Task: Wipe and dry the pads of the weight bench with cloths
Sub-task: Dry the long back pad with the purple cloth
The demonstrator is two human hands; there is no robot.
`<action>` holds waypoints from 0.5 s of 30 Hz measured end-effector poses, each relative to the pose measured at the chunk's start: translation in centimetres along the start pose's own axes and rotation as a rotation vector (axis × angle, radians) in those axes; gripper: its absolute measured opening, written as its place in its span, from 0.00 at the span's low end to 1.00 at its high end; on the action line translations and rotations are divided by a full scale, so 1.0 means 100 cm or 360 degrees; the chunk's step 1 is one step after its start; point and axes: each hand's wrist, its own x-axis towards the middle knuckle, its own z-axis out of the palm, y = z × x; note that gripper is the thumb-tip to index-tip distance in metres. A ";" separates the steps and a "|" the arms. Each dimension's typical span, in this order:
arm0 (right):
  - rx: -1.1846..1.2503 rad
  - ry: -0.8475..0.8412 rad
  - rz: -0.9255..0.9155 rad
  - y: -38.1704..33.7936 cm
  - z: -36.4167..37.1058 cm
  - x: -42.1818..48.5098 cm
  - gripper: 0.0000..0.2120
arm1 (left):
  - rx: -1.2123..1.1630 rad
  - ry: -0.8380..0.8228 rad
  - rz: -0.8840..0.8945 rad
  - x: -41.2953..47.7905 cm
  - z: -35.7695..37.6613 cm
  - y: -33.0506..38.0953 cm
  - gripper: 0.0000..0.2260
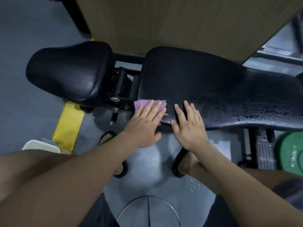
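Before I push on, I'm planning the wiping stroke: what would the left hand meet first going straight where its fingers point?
The left hand, flat on the purple cloth, would cross only the wet long black bench pad; beyond, probably the wooden panel, depth unclear.

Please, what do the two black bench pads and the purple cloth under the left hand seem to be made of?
Long pad: probably vinyl or faux leather, black, finely grained; droplets bead on its right part. Seat pad: same look, glossier, with a highlight near its corner. Purple cloth: soft matte fabric, perhaps microfibre; its edge crumples, the weave is too small to tell.
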 end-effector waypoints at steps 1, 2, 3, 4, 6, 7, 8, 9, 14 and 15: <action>0.0018 0.0036 0.0025 -0.001 0.002 0.002 0.28 | 0.0053 0.0044 -0.0018 -0.007 0.010 0.005 0.43; 0.0043 0.0081 0.0050 -0.001 0.003 0.006 0.27 | 0.0055 0.0067 -0.0012 -0.013 0.018 0.009 0.44; 0.0065 0.0129 0.0071 0.001 0.003 0.010 0.26 | 0.0035 0.0079 0.0016 -0.017 0.025 0.011 0.45; 0.0068 0.0170 0.0086 0.004 0.003 0.015 0.26 | 0.0020 0.0092 0.0048 -0.021 0.030 0.012 0.45; -0.0033 0.0243 0.0071 0.010 0.006 0.022 0.25 | 0.0011 0.0133 0.0086 -0.023 0.033 0.008 0.44; -0.0103 0.0280 0.0051 0.013 0.009 0.023 0.25 | 0.0012 0.0161 0.0094 -0.022 0.032 0.004 0.44; -0.0157 0.0311 0.0040 0.015 0.012 0.023 0.25 | 0.0017 0.0191 0.0099 -0.018 0.030 0.000 0.43; -0.0189 0.0334 0.0037 0.015 0.015 0.023 0.25 | 0.0027 0.0214 0.0098 -0.012 0.029 -0.004 0.43; -0.0244 0.0412 0.0026 0.016 0.017 0.027 0.25 | -0.0016 0.0297 -0.0098 0.018 0.017 -0.001 0.45; -0.0255 0.0410 0.0025 0.017 0.018 0.027 0.25 | -0.0008 0.0308 -0.0106 0.017 0.020 0.005 0.46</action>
